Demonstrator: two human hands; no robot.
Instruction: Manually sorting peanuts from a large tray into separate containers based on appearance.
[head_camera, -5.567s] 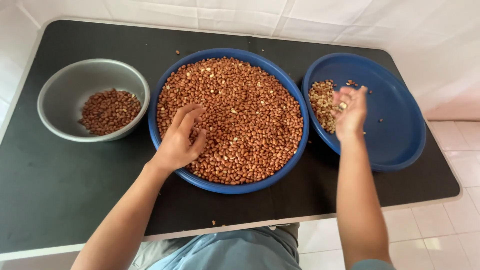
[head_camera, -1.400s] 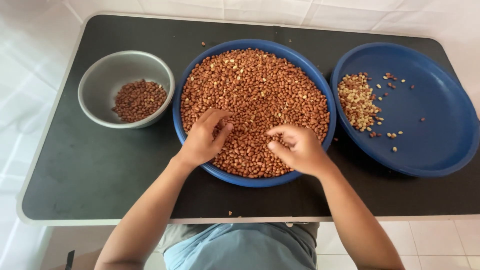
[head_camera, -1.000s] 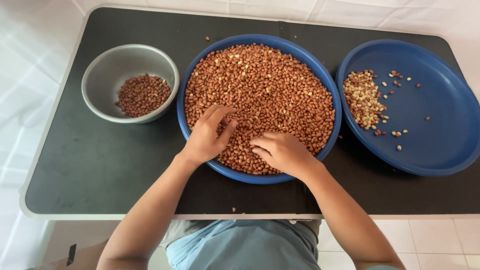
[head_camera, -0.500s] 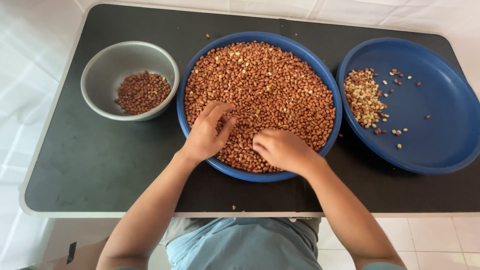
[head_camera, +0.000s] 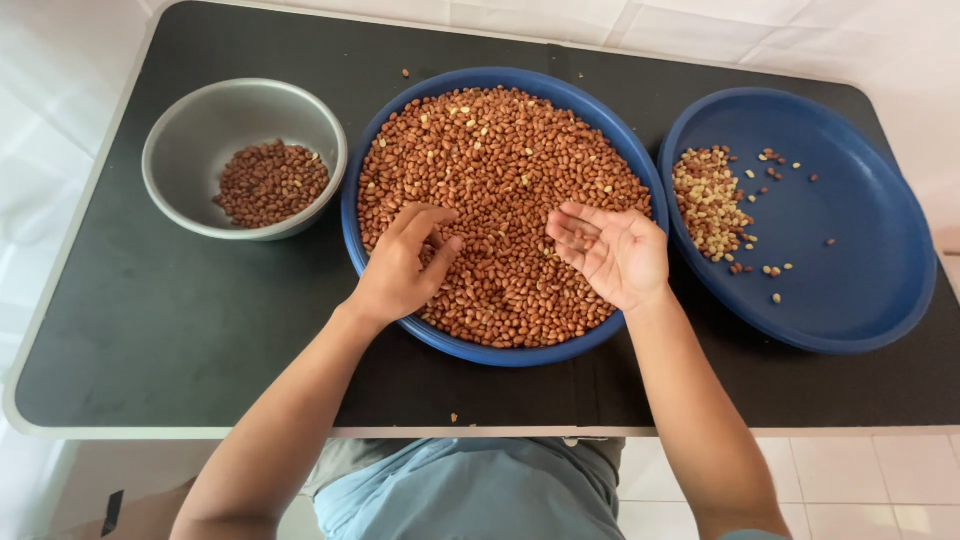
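Both hands are over the big blue basin (head_camera: 640, 185), which sits mid-worktop, heaped with red-brown peanuts (head_camera: 500, 180). The left hand (head_camera: 400, 268) rests palm down on the near-left part of the heap, fingers curled, thumb and forefinger drawn close over the nuts; whether a nut is pinched between them, I cannot tell. The right hand (head_camera: 615, 252) hovers over the near-right part of the heap, palm turned up, fingers spread and slightly cupped. Nothing clear lies in that palm.

To the left, just beside the basin, stands a grey metal bowl (head_camera: 180, 150) with a small pile of dark nuts (head_camera: 270, 182) at its bottom. To the right, its rim touching or nearly touching the basin's, lies a blue tray (head_camera: 850, 250), tilted up a little at its far side. A pale heap of skinless nuts (head_camera: 708, 200) sits at its left edge, and a few loose ones are scattered toward the middle.

The black worktop (head_camera: 150, 330) has a pale rim; a few crumbs lie at its near edge and one stray nut lies beyond the basin. Nothing stands between the hands and either side dish. White cloth hangs behind, pale tiles below.
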